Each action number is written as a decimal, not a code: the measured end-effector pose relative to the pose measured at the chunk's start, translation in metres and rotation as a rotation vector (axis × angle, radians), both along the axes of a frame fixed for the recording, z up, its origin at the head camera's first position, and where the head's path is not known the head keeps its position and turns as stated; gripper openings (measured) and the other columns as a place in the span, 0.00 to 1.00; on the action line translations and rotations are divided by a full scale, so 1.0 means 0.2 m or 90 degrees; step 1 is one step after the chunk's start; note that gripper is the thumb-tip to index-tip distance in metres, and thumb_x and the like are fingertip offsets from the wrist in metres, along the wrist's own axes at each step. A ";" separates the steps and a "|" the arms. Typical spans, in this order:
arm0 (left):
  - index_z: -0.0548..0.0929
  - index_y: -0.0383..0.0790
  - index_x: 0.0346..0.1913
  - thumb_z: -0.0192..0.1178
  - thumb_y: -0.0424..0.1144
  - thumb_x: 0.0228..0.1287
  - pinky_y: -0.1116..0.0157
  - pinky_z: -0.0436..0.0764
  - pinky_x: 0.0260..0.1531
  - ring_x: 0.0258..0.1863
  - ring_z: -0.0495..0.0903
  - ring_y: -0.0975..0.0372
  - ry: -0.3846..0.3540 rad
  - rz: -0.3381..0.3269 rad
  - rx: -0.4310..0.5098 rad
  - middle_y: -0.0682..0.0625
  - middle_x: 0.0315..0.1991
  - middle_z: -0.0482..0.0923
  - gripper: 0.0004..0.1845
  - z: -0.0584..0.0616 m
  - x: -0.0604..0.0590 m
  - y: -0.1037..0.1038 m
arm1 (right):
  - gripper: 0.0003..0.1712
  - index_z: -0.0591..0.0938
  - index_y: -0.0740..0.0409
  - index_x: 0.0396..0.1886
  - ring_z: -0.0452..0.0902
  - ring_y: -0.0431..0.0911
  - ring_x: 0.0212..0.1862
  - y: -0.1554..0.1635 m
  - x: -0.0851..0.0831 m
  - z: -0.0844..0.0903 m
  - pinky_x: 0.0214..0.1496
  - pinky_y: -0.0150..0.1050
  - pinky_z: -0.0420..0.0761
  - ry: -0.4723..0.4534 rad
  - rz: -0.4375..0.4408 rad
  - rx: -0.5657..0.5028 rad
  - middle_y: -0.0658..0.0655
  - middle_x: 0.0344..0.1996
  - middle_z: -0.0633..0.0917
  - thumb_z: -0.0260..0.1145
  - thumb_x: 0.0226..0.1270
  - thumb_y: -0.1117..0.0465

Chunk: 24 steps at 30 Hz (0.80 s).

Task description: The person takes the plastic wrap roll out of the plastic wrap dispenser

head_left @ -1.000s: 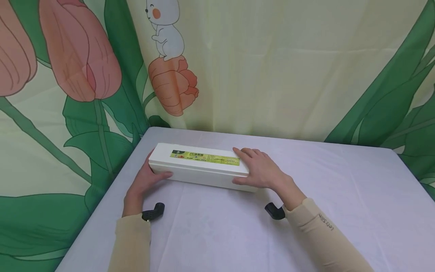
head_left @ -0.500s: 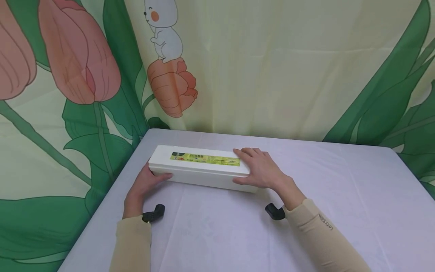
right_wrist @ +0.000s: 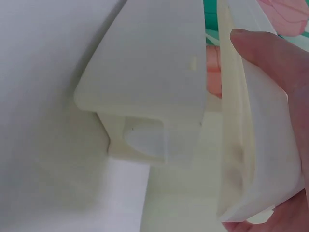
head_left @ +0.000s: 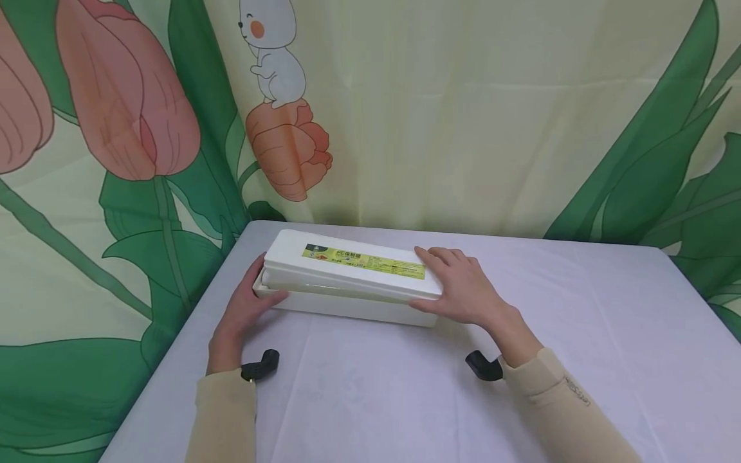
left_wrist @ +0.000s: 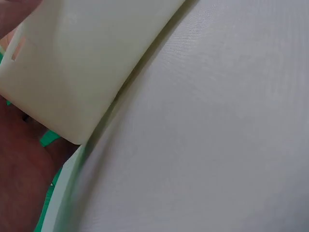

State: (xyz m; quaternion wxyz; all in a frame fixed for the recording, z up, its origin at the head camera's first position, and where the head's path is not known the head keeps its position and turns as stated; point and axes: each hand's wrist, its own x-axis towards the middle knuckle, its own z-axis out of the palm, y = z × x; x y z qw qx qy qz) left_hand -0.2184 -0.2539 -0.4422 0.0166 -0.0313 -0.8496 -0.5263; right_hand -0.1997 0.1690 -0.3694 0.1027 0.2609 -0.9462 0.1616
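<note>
Since the earlier frame, the lid (head_left: 353,267) of the long white box (head_left: 347,305) has lifted off its base at the near edge. Box lies at the far left of the surface (head_left: 405,399). Left hand (head_left: 246,308) grips the left end, steadying the base; right hand (head_left: 463,289) grasps the lid's right end, raising it. Right wrist view alone shows the gap and the base (right_wrist: 149,92) inside; head view shows the label (head_left: 363,260).

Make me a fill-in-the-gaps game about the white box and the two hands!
1. The lid of the long white box is partly ____.
2. The right hand grips the ____ at its end.
3. The left hand holds the box's other ____.
4. The sticker on the lid is mostly ____.

Missing words: open; lid; end; yellow-green
</note>
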 end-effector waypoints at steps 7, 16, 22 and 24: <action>0.49 0.49 0.82 0.68 0.51 0.66 0.35 0.55 0.69 0.74 0.55 0.41 -0.009 0.016 -0.076 0.38 0.78 0.54 0.50 0.03 -0.01 0.01 | 0.56 0.66 0.58 0.77 0.68 0.61 0.63 0.12 0.07 0.00 0.56 0.62 0.70 -0.003 -0.055 -0.018 0.64 0.65 0.74 0.76 0.54 0.38; 0.59 0.40 0.79 0.58 0.55 0.73 0.40 0.52 0.72 0.78 0.50 0.45 0.078 0.053 -0.173 0.40 0.79 0.52 0.40 0.07 -0.03 0.05 | 0.54 0.68 0.59 0.75 0.69 0.63 0.62 0.24 0.17 0.00 0.51 0.63 0.71 0.050 -0.099 -0.029 0.66 0.63 0.74 0.76 0.54 0.40; 0.61 0.37 0.77 0.57 0.52 0.75 0.41 0.53 0.72 0.77 0.51 0.45 0.116 0.044 -0.194 0.40 0.79 0.53 0.36 0.07 -0.04 0.09 | 0.53 0.69 0.61 0.74 0.71 0.65 0.58 0.32 0.24 -0.01 0.48 0.64 0.72 0.099 -0.110 -0.037 0.67 0.59 0.76 0.78 0.51 0.43; 0.60 0.37 0.78 0.56 0.52 0.75 0.41 0.53 0.72 0.78 0.50 0.46 0.114 0.037 -0.201 0.41 0.79 0.52 0.37 0.07 -0.04 0.10 | 0.53 0.70 0.61 0.73 0.71 0.66 0.57 0.34 0.27 -0.01 0.48 0.65 0.72 0.105 -0.117 -0.038 0.67 0.59 0.76 0.78 0.50 0.43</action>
